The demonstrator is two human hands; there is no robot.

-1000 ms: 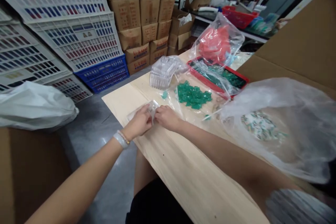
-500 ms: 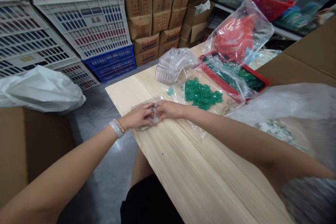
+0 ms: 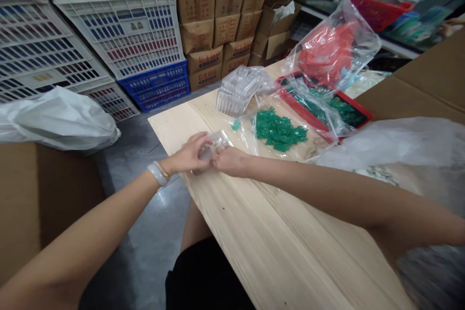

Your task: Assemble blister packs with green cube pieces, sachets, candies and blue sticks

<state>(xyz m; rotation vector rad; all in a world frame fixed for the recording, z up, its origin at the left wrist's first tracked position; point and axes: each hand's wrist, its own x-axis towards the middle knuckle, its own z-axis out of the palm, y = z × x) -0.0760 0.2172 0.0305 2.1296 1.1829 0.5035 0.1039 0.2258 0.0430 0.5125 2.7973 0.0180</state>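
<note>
A clear plastic tray [image 3: 220,139] lies between my two hands near the left edge of the wooden table. My left hand [image 3: 192,153] is curved over its left side, thumb and fingers closed on the plastic. From the right, my right hand [image 3: 231,161] pinches at the tray's near side, its fingertips partly hidden. Just beyond sits a single pale green piece [image 3: 236,125]. Right of it, a pile of small green translucent pieces [image 3: 279,129] rests on clear plastic film. Behind stands a stack of clear plastic trays [image 3: 238,91].
A red-rimmed tray [image 3: 303,109] with green pieces stands at the table's back right, beside a clear bag of red items [image 3: 327,53]. White crates [image 3: 123,34], a blue crate [image 3: 154,86] and cardboard boxes [image 3: 205,63] are stacked behind. The wooden table [image 3: 261,232] extends toward me.
My left hand has lifted and its fingers have drawn round the tray's side. The tray is tilted up slightly and more of it shows. My right hand has shifted slightly toward me.
</note>
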